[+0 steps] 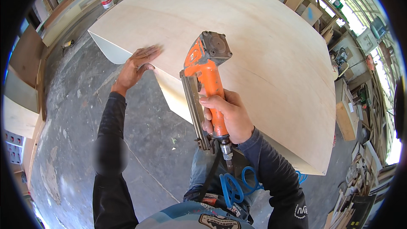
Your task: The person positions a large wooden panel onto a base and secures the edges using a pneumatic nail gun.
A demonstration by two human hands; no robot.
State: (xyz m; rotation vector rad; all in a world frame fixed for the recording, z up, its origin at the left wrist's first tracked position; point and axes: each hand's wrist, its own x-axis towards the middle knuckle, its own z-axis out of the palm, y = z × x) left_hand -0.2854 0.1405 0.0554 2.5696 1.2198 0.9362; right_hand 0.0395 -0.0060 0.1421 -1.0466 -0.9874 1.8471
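My right hand (229, 112) is wrapped round the grip of an orange pneumatic nail gun (209, 70) with a dark head and a long metal magazine. A coiled blue air hose (232, 191) hangs from the fitting below its handle. The gun is held over the near edge of a large pale plywood panel (271, 63). At that edge, left of the gun, my left hand (137, 64) rests with its fingers stretched out on the top and its thumb at the rim. Those fingertips are slightly blurred. Under the panel, upright boards (171, 95) are partly visible.
On the grey concrete floor (76, 131) at the far left stands a white and red tub (107, 2). Large boards (23, 80) lean along the left side. Wood offcuts (356, 186) are heaped at the lower right, near a wooden box (345, 110).
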